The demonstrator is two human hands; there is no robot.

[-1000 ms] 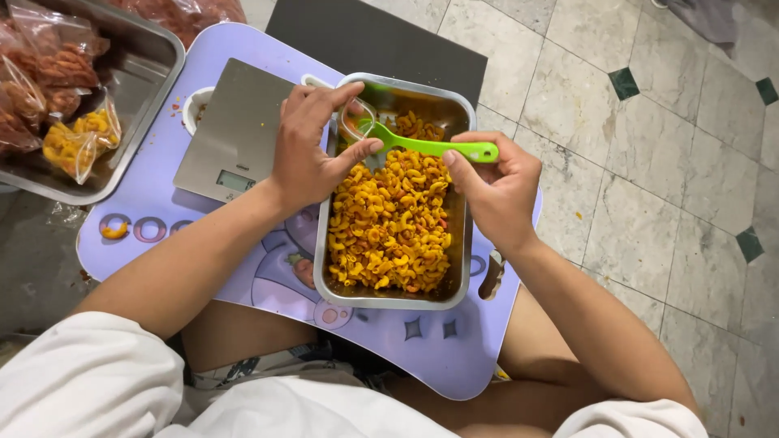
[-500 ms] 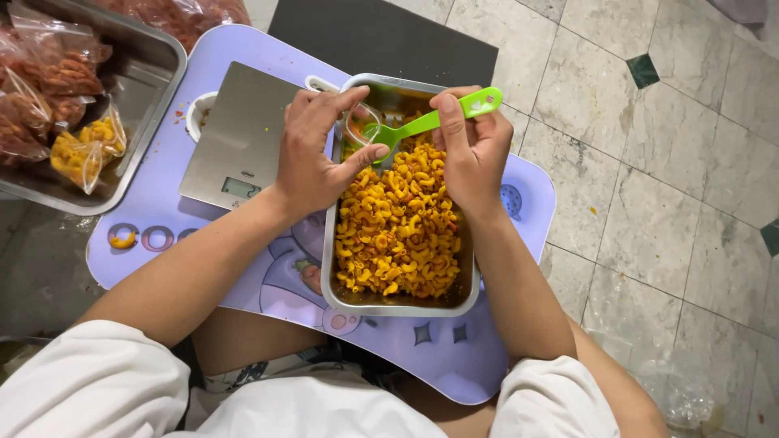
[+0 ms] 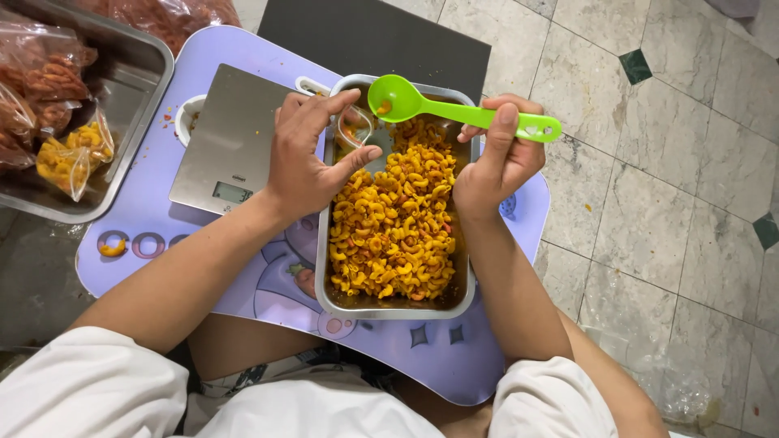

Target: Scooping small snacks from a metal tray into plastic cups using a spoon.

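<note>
Over the pasta tray [image 3: 324, 268], green spoon [image 3: 454, 109] now lifted clear and level, nearly empty, gripped in right hand [image 3: 497, 162]. Left hand [image 3: 304, 158] pinching open small clear bag [image 3: 357, 130], ready for filling, beside scale [image 3: 231, 138].

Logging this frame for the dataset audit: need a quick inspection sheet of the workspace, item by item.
Surface: lilac plastic lap tray, printed shapes, orange stains.
Job's things: rectangular metal pan of yellow-orange elbow macaroni; bright green plastic spoon above it; small clear plastic bag at the pan's far end.
Clutter: flat steel kitchen scale; large steel tray with filled snack bags.
Hands: left hand pinches the bag; right hand grips the spoon handle.
Cables: nothing seen.
Surroundings: pale marble floor tiles, dark mat.
</note>
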